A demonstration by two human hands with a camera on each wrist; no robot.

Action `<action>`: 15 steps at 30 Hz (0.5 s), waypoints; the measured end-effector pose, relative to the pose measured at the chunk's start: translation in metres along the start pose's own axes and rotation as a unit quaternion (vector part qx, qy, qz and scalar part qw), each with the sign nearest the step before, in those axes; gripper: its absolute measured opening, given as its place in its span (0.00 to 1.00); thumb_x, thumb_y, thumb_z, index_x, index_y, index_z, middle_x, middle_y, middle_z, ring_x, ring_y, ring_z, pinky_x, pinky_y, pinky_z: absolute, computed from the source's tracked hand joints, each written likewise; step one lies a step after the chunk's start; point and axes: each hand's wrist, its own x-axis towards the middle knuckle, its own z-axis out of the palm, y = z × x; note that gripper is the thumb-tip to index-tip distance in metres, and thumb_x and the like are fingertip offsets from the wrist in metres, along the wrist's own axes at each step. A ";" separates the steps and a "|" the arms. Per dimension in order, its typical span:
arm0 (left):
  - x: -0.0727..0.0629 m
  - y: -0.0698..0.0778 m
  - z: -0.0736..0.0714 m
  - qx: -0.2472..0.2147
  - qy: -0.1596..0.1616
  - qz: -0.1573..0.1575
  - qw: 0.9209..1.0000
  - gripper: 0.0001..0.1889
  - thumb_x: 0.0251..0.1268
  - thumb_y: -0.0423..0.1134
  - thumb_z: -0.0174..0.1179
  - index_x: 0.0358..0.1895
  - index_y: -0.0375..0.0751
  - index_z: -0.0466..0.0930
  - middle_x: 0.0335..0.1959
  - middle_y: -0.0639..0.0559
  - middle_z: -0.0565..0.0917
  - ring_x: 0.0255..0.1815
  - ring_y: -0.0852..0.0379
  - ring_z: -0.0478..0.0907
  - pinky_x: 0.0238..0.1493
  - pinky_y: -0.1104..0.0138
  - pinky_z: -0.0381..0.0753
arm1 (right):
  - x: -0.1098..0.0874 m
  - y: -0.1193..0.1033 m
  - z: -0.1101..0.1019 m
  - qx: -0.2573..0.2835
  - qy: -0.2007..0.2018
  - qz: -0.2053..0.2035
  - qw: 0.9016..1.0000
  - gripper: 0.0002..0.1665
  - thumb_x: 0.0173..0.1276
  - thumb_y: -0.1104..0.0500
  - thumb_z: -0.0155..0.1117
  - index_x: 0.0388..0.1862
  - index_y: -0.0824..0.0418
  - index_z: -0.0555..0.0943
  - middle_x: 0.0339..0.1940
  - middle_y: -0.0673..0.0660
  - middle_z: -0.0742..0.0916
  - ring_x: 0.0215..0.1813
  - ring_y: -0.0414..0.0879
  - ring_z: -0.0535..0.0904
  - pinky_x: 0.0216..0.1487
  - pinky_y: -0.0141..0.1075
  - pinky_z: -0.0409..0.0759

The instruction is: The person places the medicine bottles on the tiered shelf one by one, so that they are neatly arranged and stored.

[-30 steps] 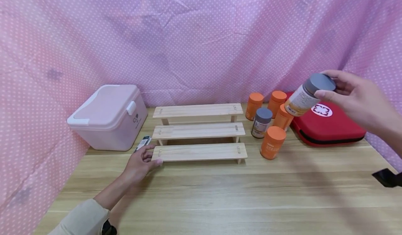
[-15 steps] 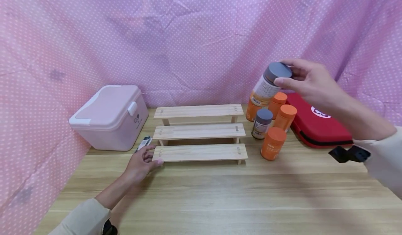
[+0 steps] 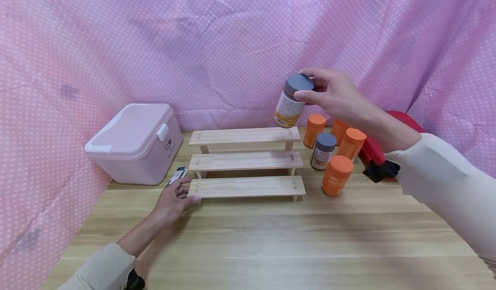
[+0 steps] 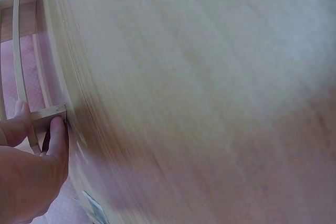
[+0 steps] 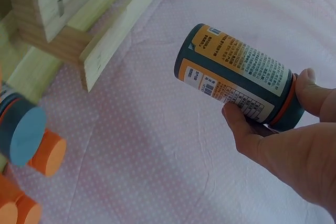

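My right hand (image 3: 335, 92) grips a grey-lidded pill bottle (image 3: 289, 104) round its cap end, tilted, over the right end of the top step of a three-step wooden rack (image 3: 244, 135). In the right wrist view the same bottle (image 5: 233, 74) shows its orange and white label, with thumb and fingers about the lid. My left hand (image 3: 172, 201) holds the left end of the rack's lowest step. Seen from the left wrist, the fingers (image 4: 59, 135) and thumb pinch the rack's end by its leg (image 4: 50, 113).
Right of the rack stand several orange bottles (image 3: 337, 176) and another grey-lidded bottle (image 3: 323, 152). Behind my right forearm lies a red case (image 3: 404, 118), partly hidden. A pink lidded box (image 3: 133, 143) stands at the left, with a small packet (image 3: 177, 174) by it. Dotted cloth (image 3: 240, 57) hangs behind.
My right hand has carried the grey-lidded pill bottle leftward, from over the red case to above the rack's top step, bringing it nearer upright. The left hand has stayed on the rack.
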 end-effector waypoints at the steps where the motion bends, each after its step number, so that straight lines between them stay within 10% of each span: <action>1: 0.000 0.000 0.000 -0.001 0.000 0.001 1.000 0.33 0.58 0.31 0.67 0.65 0.30 0.63 0.48 0.35 0.82 0.48 0.50 0.80 0.39 0.74 0.77 | 0.004 -0.002 0.004 0.006 -0.002 -0.004 1.000 0.27 0.69 0.53 0.63 0.65 0.58 0.72 0.55 0.60 0.81 0.55 0.50 0.77 0.58 0.44 0.76; 15: 0.001 -0.001 -0.001 0.000 0.006 -0.005 1.000 0.34 0.57 0.31 0.68 0.66 0.31 0.63 0.47 0.36 0.83 0.42 0.55 0.79 0.34 0.74 0.77 | 0.062 -0.015 0.059 0.088 -0.081 -0.049 0.992 0.24 0.68 0.62 0.63 0.62 0.65 0.73 0.53 0.61 0.82 0.54 0.49 0.78 0.54 0.40 0.78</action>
